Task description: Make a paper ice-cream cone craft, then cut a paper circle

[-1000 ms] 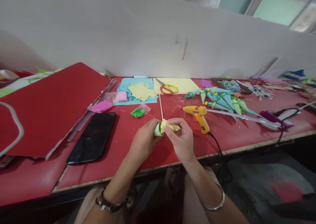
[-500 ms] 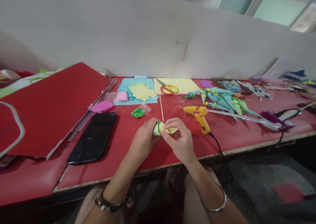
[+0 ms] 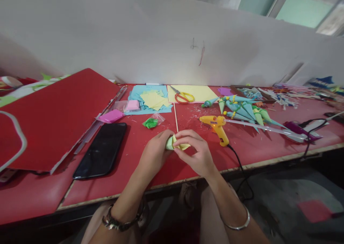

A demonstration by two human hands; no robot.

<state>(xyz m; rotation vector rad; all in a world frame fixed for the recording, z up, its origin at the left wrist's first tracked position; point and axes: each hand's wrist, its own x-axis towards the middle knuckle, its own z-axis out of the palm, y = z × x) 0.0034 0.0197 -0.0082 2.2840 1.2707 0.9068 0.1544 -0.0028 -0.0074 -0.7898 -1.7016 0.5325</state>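
Green paper (image 3: 169, 144) is being gripped by the left hand (image 3: 156, 150), yellow paper (image 3: 184, 146) by the right hand (image 3: 198, 153). A glue gun (image 3: 220, 133) is being supported at two o'clock.

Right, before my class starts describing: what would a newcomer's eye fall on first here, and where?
Probably the big red panel on the left, with a black phone to its right. Next, at the centre, the left hand holds a pale green piece, while the right hand pinches yellow paper beside it. Farther right, a yellow glue gun lies near a heap of blue and green cones.
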